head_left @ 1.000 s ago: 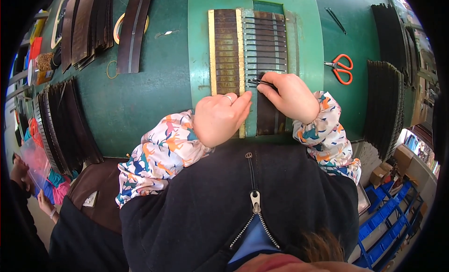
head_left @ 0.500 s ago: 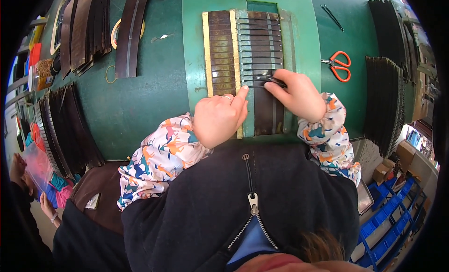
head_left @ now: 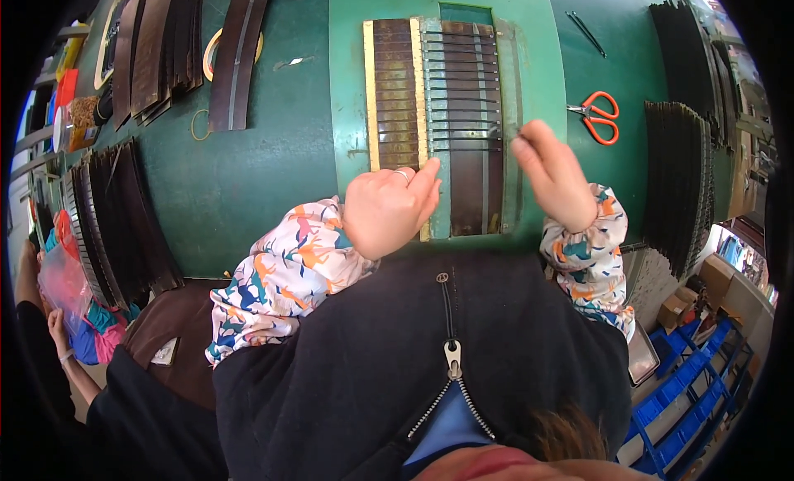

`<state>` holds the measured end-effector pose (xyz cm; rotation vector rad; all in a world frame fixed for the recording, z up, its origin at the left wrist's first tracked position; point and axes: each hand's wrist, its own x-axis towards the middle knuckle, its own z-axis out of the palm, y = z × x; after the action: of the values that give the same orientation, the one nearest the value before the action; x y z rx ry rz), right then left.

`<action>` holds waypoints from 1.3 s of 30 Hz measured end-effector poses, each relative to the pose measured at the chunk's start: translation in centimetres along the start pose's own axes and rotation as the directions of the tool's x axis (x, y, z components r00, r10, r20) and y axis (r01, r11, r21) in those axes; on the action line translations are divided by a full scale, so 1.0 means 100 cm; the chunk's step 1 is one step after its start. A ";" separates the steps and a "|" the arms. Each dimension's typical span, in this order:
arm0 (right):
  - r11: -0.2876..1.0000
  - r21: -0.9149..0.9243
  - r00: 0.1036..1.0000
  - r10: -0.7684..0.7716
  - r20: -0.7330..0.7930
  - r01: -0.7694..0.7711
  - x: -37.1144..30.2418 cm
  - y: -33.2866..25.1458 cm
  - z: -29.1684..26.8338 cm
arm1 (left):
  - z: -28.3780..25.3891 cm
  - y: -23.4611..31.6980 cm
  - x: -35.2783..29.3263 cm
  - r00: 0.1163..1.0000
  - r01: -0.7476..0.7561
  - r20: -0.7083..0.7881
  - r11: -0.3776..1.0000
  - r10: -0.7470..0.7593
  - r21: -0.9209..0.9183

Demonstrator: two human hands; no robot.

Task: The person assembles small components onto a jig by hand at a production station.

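Observation:
A flat jig (head_left: pixel 418 109) lies on a light green board (head_left: pixel 351 84), with yellow ruler-like edging along its left part. Several thin black strips (head_left: pixel 463 99) run crosswise over its right part, above a dark brown band (head_left: pixel 470 191). My left hand (head_left: pixel 389 208), a ring on one finger, rests on the jig. Its index fingertip presses beside the left end of the lowest strip; the other fingers are curled, and what lies under them is hidden. To the right of the strips, my right hand (head_left: pixel 558 175) is raised with fingers pinched. Something small and blurred shows at its fingertips.
Orange-handled scissors (head_left: pixel 597 117) and dark tweezers (head_left: pixel 586 34) lie on the green table at right. Stacks of dark strips (head_left: pixel 678 183) stand at the right edge and others (head_left: pixel 112 224) at left. A roll of tape (head_left: pixel 208 57) is far left. Another person's hand (head_left: pixel 58 332) shows at lower left.
My right hand has moved right, off the strips, uncovering their right ends. The dark shiny thing at its fingers has left the strips with it. My left hand stays nearly in place.

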<state>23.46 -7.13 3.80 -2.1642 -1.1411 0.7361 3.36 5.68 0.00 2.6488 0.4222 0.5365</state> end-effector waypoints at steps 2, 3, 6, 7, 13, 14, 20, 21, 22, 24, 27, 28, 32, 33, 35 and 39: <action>0.993 0.111 0.997 -0.045 0.066 0.038 0.001 -0.006 0.007 | -0.001 0.001 -0.003 1.000 -0.023 -0.007 1.000 0.023 -0.020; 0.995 0.087 0.990 -0.063 0.126 0.053 0.004 -0.009 0.012 | -0.001 0.003 -0.004 1.000 -0.015 -0.007 1.000 0.014 -0.018; 0.995 0.041 0.963 -0.096 0.250 0.089 0.011 -0.012 0.022 | -0.002 0.005 -0.006 1.000 0.007 -0.011 1.000 -0.008 -0.015; 0.994 0.029 0.962 -0.105 0.252 0.101 0.013 -0.010 0.025 | -0.002 0.005 -0.007 1.000 0.007 -0.010 1.000 -0.007 -0.018; 0.989 -0.036 0.958 -0.127 0.256 0.141 0.015 -0.012 0.032 | -0.001 0.003 -0.010 1.000 -0.009 0.024 1.000 0.008 0.019; 0.990 -0.037 0.959 -0.125 0.256 0.139 0.015 -0.013 0.033 | 0.000 0.003 -0.009 1.000 -0.010 0.025 1.000 0.009 0.017; 0.994 -0.098 0.984 -0.040 0.171 0.057 0.011 -0.009 0.026 | -0.001 0.006 -0.008 0.996 0.014 0.089 0.995 -0.023 0.103; 0.996 -0.089 0.989 -0.007 0.151 0.021 0.010 -0.007 0.021 | -0.001 0.005 -0.008 0.995 0.011 0.099 0.994 -0.022 0.109; 0.996 -0.092 0.989 -0.006 0.150 0.020 0.009 -0.004 0.017 | -0.001 0.005 -0.007 0.995 0.011 0.097 0.994 -0.021 0.107; 0.992 -0.122 0.989 0.053 0.136 -0.036 0.006 0.001 0.008 | 0.001 0.006 -0.007 0.996 0.014 0.091 0.994 -0.023 0.105; 0.985 -0.161 0.993 0.082 0.087 -0.067 0.001 0.002 0.009 | 0.001 0.006 -0.007 0.996 0.007 0.088 0.995 -0.016 0.098; 0.980 -0.190 0.996 0.074 0.053 -0.063 0.000 0.003 0.011 | 0.001 0.006 -0.007 0.996 0.009 0.084 0.996 -0.017 0.092; 0.984 -0.143 0.992 0.095 -0.088 -0.107 -0.007 0.005 0.002 | 0.000 0.007 -0.008 0.997 0.013 0.071 0.997 -0.019 0.078; 0.986 -0.103 0.983 0.115 -0.141 -0.130 -0.009 0.005 0.001 | 0.000 0.007 -0.009 0.998 0.014 0.068 0.997 -0.018 0.072; 0.998 -0.041 0.998 0.035 -0.050 -0.037 -0.008 -0.001 0.008 | -0.001 0.007 -0.012 0.998 0.001 0.059 0.999 -0.004 0.046; 0.991 0.078 0.983 -0.122 0.140 0.111 -0.005 -0.012 0.027 | -0.002 0.008 -0.016 0.999 -0.024 0.040 1.000 0.024 -0.010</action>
<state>20.72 -6.34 2.84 -1.9940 -1.2840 0.8782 2.06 4.46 0.09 2.6535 0.3755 0.4907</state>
